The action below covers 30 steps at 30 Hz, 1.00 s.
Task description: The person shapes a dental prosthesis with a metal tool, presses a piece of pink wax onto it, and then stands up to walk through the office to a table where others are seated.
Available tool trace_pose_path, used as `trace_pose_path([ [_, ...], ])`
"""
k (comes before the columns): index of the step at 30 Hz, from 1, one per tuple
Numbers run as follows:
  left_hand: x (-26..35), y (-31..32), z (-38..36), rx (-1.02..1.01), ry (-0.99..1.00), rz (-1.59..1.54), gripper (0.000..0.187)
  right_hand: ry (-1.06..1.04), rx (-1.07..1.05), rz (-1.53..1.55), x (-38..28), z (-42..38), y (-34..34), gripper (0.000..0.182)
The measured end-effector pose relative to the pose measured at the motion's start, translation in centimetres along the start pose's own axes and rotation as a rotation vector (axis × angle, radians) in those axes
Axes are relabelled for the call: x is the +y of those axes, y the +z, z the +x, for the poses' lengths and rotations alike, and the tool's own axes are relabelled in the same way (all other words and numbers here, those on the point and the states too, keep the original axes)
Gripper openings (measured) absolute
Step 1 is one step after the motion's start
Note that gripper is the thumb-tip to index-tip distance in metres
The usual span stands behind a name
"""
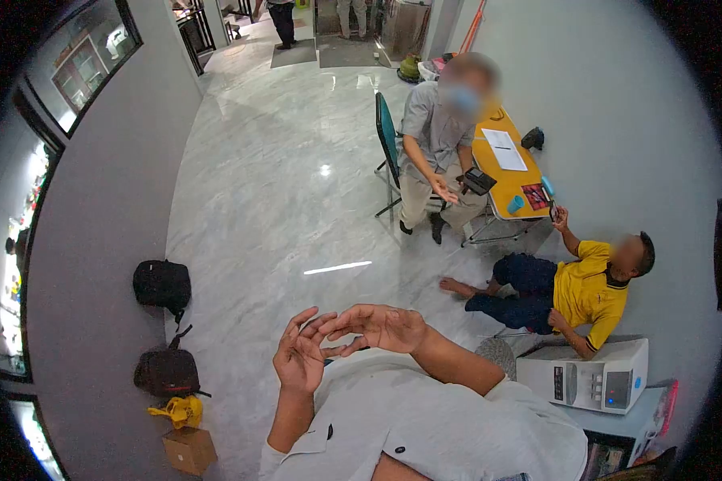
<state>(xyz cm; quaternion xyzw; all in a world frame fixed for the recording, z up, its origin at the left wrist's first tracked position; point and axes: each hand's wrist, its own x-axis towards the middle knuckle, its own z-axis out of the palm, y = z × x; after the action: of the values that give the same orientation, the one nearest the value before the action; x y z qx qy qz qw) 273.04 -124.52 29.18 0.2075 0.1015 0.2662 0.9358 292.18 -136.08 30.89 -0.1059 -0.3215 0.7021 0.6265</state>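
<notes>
Raised in front of my light shirt (pixel 449 425), both of my hands are bare, with nothing visible in them. My left hand (pixel 300 357) points upward, its palm turned partly toward me and its fingers spread and bent. My right hand (pixel 381 327) comes in from the right with curved fingers and the thumb held apart. The fingertips of the two hands overlap in this view. Beneath them lies the glossy marble-look floor (pixel 257 200).
A seated person in grey (pixel 437 120) holds a dark device (pixel 479 181) beside a yellow table (pixel 497 188). Another person in yellow (pixel 590 284) sits by a white machine (pixel 582 373). Backpacks (pixel 162 284), a yellow bag (pixel 180 411) and a cardboard box (pixel 189 450) line the left wall.
</notes>
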Motion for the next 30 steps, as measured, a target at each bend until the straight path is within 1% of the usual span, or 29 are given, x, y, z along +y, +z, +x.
trace_pose_path([
  [6,0.1,0.0,-0.1,0.010,-0.003,0.005,0.056,0.019,0.013,0.000,-0.2,0.0,0.3,0.084],
  [8,0.1,-0.2,-0.1,0.007,-0.020,0.016,0.060,0.020,0.013,0.004,-0.2,0.0,0.3,0.084],
  [12,0.1,0.0,-0.1,0.011,-0.032,0.012,0.060,0.019,0.019,-0.006,-0.1,-0.1,0.3,0.085],
  [15,0.0,0.0,-0.2,0.024,-0.021,0.003,0.055,0.012,0.016,-0.001,0.0,-0.3,0.3,0.085],
  [17,0.0,-0.4,-0.3,0.014,-0.040,0.013,0.060,0.012,0.023,0.006,0.1,-0.3,0.3,0.086],
  [24,0.2,-0.2,-0.9,0.030,-0.028,0.001,0.060,0.060,0.036,0.026,0.1,0.0,0.7,0.084],
  [27,0.2,0.0,-1.0,0.045,-0.009,0.011,0.059,0.069,0.025,0.030,0.0,0.3,0.7,0.084],
  [29,0.2,0.3,-1.1,0.077,-0.002,0.001,0.053,0.072,0.004,0.043,0.1,0.4,0.5,0.084],
  [30,0.0,0.1,-1.1,0.085,0.009,-0.003,0.053,0.070,0.009,0.038,0.1,0.4,0.3,0.085],
])
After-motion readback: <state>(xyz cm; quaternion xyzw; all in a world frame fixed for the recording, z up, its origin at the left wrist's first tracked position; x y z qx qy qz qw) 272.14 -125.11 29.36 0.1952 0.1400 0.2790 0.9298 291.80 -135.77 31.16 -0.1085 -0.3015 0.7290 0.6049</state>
